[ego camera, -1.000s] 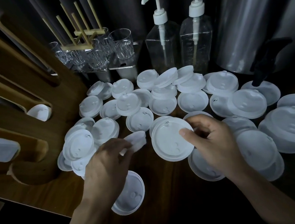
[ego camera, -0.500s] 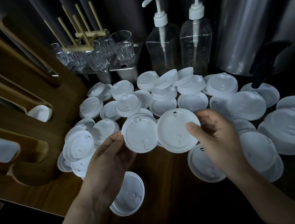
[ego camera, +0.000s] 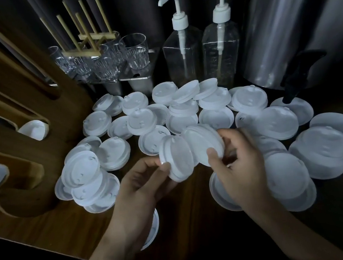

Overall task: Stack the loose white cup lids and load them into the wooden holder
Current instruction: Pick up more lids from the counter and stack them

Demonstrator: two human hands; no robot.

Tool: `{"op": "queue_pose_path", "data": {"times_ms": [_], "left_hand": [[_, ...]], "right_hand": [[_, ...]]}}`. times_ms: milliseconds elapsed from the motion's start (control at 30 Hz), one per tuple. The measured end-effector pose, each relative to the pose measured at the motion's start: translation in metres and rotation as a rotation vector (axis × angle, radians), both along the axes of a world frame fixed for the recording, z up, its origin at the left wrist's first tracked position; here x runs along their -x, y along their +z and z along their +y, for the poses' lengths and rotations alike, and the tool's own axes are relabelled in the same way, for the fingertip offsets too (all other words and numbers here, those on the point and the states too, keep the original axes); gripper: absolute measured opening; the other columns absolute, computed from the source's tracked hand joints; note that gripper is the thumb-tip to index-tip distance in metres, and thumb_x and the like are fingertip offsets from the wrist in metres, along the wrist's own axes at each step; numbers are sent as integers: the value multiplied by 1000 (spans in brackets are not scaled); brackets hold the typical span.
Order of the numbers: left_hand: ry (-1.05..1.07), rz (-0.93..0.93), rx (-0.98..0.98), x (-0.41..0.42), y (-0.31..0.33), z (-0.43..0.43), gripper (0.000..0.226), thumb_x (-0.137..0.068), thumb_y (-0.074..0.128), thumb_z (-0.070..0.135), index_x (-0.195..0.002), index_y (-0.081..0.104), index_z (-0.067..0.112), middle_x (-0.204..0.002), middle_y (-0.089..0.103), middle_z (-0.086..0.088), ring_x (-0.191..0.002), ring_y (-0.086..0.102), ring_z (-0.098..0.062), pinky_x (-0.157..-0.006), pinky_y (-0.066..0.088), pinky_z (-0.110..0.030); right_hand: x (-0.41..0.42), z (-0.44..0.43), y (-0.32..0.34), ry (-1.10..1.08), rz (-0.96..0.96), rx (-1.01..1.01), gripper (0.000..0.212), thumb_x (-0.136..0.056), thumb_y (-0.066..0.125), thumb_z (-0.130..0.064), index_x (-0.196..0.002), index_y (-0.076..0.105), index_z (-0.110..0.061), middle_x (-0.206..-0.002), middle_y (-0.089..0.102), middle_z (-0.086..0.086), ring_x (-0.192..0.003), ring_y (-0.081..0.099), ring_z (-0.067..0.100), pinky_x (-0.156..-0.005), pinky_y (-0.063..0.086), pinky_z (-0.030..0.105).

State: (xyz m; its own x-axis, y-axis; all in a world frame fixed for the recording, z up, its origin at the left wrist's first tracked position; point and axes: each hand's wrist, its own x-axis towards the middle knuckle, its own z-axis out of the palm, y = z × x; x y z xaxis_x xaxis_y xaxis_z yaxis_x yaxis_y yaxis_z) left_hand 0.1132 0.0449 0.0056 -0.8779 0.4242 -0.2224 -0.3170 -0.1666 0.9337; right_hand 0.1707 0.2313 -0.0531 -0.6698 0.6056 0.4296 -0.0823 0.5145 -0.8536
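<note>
**Mating two lids: alignment between the hands**

The left hand (ego camera: 142,183) is pinching the left lid (ego camera: 176,159) by its rim, thumb on the near face and fingers curled underneath. The right hand (ego camera: 241,164) is gripping the right lid (ego camera: 205,145) the same way, thumb on the near face and fingers behind.

Both lids are standing tilted on edge between the hands. The right lid is lying just beyond the left thumb, and its edge is overlapping the left lid. Whether the two are touching cannot be told.

The faces are not yet parallel. Nesting is judged to call for squaring the two rims and closing the gap along the axis running from hand to hand.

The loose lids (ego camera: 278,125) are lying spread over the table (ego camera: 48,227), beyond and to either side of the hands. The wooden holder (ego camera: 13,119) is standing well apart, outboard of the left hand, so that hand is the nearer one for loading.
</note>
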Motion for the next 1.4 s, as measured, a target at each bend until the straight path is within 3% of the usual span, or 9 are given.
{"op": "queue_pose_path", "data": {"times_ms": [100, 267, 367, 700, 800, 967, 1067, 1233, 1400], "left_hand": [[-60, -19, -42, -10, -3, 11, 16, -89, 64, 15, -99, 68, 4, -110, 76, -17, -110, 74, -29, -89, 61, -34], [-86, -51, -130, -12, -4, 17, 11, -93, 68, 19, -100, 72, 12, -114, 76, -18, -115, 72, -30, -92, 60, -35], [-103, -44, -155, -11, -5, 18, 13, -92, 61, 16, -101, 69, 10, -112, 76, -17, -116, 72, -31, -95, 60, -38], [-156, -30, -193, -4, -11, 14, 19, -96, 58, 14, -113, 61, 7, -113, 74, -16, -117, 69, -33, -102, 57, -45], [-165, -29, -186, -2, -11, 10, 22, -95, 59, 13, -116, 61, 7, -119, 71, -19, -121, 66, -38, -105, 56, -47], [-169, -15, -135, -1, -9, 10, 22, -104, 54, 27, -113, 60, 8, -128, 66, -22, -122, 64, -36, -105, 53, -49], [-134, 17, -82, -2, -12, 12, 25, -101, 56, 29, -107, 62, 6, -118, 67, -22, -114, 64, -37, -105, 53, -53], [-195, 90, -59, -3, -11, 10, 20, -98, 62, 31, -98, 68, 12, -105, 69, -18, -104, 67, -31, -95, 58, -42], [-226, 191, -16, -1, -13, 6, 23, -96, 62, 35, -101, 66, 13, -99, 64, -22, -99, 62, -33, -95, 56, -44]], "right_hand": [[-1, -7, -2, 58, 0, -96, 31, -84, 74, -37, -108, 68, -20, -101, 52, -13, -79, 60, 12, -65, 52, 27], [-4, -5, 4, 108, 31, -108, 38, -81, 77, -44, -109, 68, -18, -101, 56, -9, -85, 60, 13, -72, 49, 20], [-4, -2, 7, 145, 91, -137, 42, -81, 80, -42, -109, 69, -13, -106, 58, -3, -96, 64, 22, -81, 54, 32], [-4, 1, 7, 409, 126, -82, 47, -81, 80, -35, -116, 61, -10, -156, 45, 12, -147, 45, 22, -110, 40, 22], [-4, 1, 7, 437, 100, -67, 45, -79, 82, -32, -111, 59, -10, -160, 44, 10, -147, 45, 19, -108, 38, 15], [-4, -1, 5, 434, 67, 35, 61, -73, 86, -40, -119, 53, -20, -152, 54, 0, -142, 51, 19, -106, 46, 22], [-6, -3, 5, 405, 63, 62, 77, -71, 87, -44, -134, 50, -22, -148, 56, -9, -137, 55, 20, -106, 51, 31], [-8, -3, 6, 425, 45, 133, 85, -71, 86, -40, -145, 47, -24, -143, 55, -14, -131, 59, 25, -100, 57, 47], [-8, -3, 11, 473, 81, 165, 81, -73, 85, -35, -143, 44, -30, -143, 57, -13, -133, 60, 23, -103, 55, 48]]}}
